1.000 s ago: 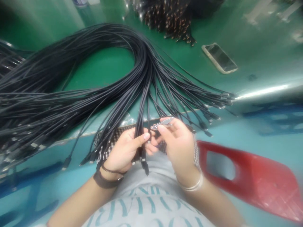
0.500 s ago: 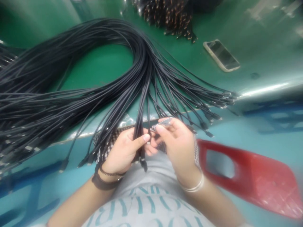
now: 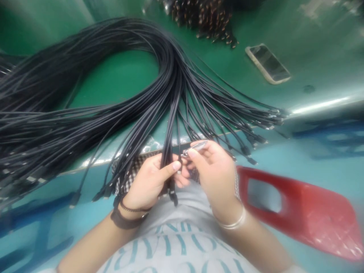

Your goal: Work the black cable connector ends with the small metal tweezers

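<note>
My left hand (image 3: 155, 174) is closed around several black cables (image 3: 168, 144), with their plug ends (image 3: 173, 198) hanging below the fingers. Its thumb presses near the plug of a single cable (image 3: 178, 131) that hangs apart from the others. Between the thumb and fingers of my right hand (image 3: 214, 170) is a small shiny metal tool that looks like a nail clipper (image 3: 196, 148). Its tip is beside that single cable, just above the plug; whether they touch I cannot tell. The large looped bundle of black cables (image 3: 136, 34) lies on the green table (image 3: 113, 77) and fans out over the front edge.
A phone (image 3: 269, 63) lies on the table at the right. Farther back is a heap of cable ends with copper-coloured tips (image 3: 210, 22). A red plastic stool (image 3: 318, 212) stands to my right on the blue-green floor. Checked cloth (image 3: 133, 172) shows behind my left hand.
Both hands stay almost in place. The metal tool in my right hand has tilted slightly at the single cable. The view has shifted a little.
</note>
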